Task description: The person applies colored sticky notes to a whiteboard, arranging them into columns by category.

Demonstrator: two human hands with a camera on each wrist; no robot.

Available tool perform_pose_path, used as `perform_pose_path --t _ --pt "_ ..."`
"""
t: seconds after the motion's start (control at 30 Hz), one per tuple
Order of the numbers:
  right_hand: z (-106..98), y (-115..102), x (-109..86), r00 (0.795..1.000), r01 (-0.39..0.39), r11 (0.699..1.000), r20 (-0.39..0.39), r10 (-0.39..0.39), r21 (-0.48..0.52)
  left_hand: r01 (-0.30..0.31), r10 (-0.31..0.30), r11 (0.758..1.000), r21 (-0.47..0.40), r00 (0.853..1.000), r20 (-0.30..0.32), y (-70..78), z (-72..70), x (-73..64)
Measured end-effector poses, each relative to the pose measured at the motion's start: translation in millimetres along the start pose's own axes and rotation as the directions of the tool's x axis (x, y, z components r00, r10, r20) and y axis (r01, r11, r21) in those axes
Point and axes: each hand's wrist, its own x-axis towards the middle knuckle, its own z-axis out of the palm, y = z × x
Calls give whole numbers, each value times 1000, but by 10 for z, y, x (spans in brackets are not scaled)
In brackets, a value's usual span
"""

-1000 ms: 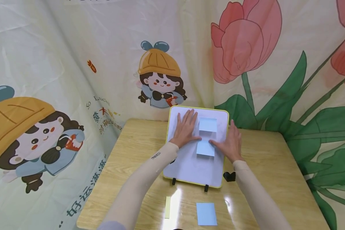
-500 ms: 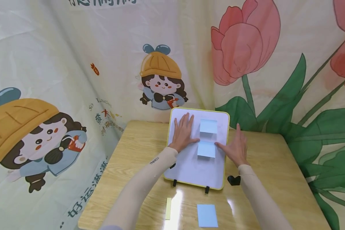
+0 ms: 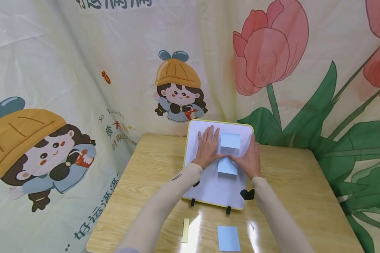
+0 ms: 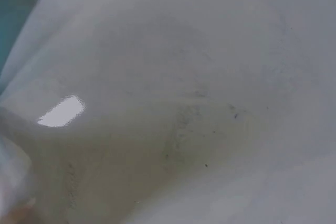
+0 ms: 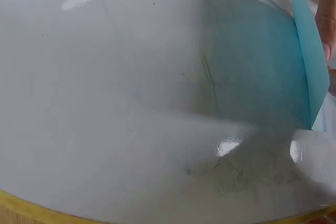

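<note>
A white dry-erase board [image 3: 206, 186] with a yellow rim leans on the table, and two blue sticky notes hang on it. My left hand [image 3: 207, 149] rests on the board with fingers spread upward, left of the upper note [image 3: 230, 140]. Its thumb lies along the top edge of the lower note [image 3: 228, 168]. From the other side my right hand [image 3: 249, 160] presses its thumb to that edge, so the thumb tips meet near its middle. Its fingers extend along the board's right edge. In the right wrist view the lower note [image 5: 311, 61] juts outward, with fingertips beside it; the left wrist view shows bare board.
On the wooden table [image 3: 158, 175], a loose blue sheet [image 3: 228, 239] lies in front of the board, with a narrow yellow strip [image 3: 185, 231] to its left. Small black feet [image 3: 228, 210] support the board. A black piece [image 3: 247, 194] projects by its lower right. A printed curtain [image 3: 126, 52] stands behind.
Half a second ago the thumbs were apart at the lower note's upper corners. Both have moved inward along its top edge and now meet; my right hand has shifted left over the board.
</note>
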Motion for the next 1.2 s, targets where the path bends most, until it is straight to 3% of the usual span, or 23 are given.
perform_pose_path --t 0.27,0.53,0.83,1.0,1.2 --pt "-63 5 -3 999 32 999 -18 -32 -27 8 -8 1000 7 1000 -1 -75 -58 14" --pt "-135 92 -57 999 -49 999 2 49 -7 31 -32 998 -48 999 -22 -170 -59 -52" --pt "-224 211 -158 996 -92 996 -16 92 22 64 -64 996 -58 998 4 -299 -68 -158" --pt "-231 219 -186 996 -91 996 -22 92 7 67 -68 997 -46 998 -19 -341 -88 -194" --pt "-250 193 -227 997 -72 997 -29 72 6 44 -43 998 -53 999 7 -371 -79 -249"
